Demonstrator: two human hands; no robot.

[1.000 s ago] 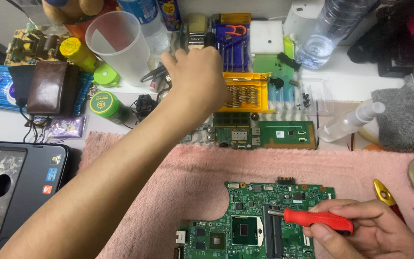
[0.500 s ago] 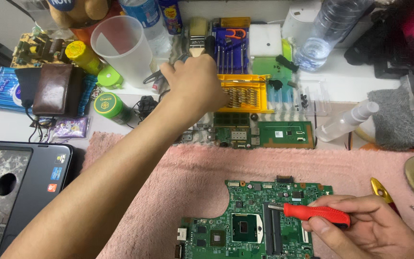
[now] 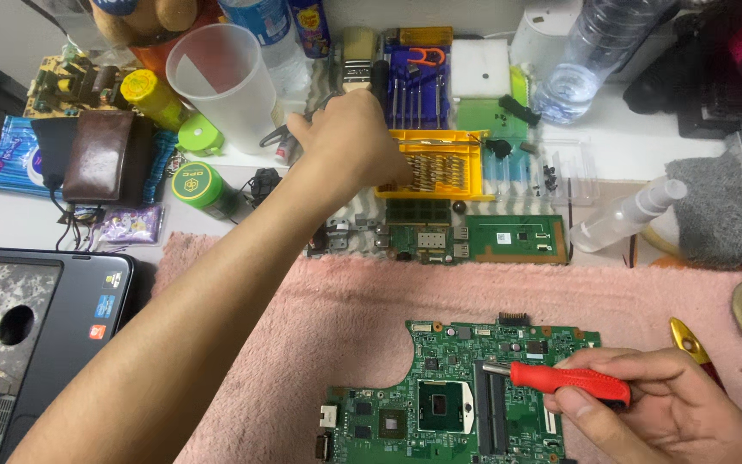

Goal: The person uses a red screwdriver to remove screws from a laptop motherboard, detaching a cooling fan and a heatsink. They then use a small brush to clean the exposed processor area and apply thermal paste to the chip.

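Since the earlier frames, the left hand (image 3: 349,142) has stayed stretched to the upper middle of the frame, shifting only slightly over the near left corner of the yellow bit tray (image 3: 440,165). Its fingers are curled downward; whether they pinch anything cannot be told, since the back of the hand hides the fingertips.

At the far left lies a dark laptop shell (image 3: 36,335). Above it on the white desk (image 3: 646,155) sit a brown wallet (image 3: 100,155), a green-lidded jar (image 3: 199,185) and a clear plastic cup (image 3: 225,82). Just below the tray, small green boards (image 3: 474,236) lie in a row along the far edge of the pink towel (image 3: 319,326).

On the towel, at lower centre, rests the green motherboard (image 3: 414,404), flat, component side up, with a dark square chip near its middle. Over its right part lies the screwdriver (image 3: 560,378): a bright red handle with a short silvery shaft. Its long axis runs nearly level across the frame, the tip pointing left toward the board's memory slots and tilted slightly upward in the frame. The right hand (image 3: 663,412), at lower right, is clenched round the handle, thumb beneath and fingers wrapped over the top. Further right, a clear spray bottle (image 3: 624,219) lies tilted on the desk.
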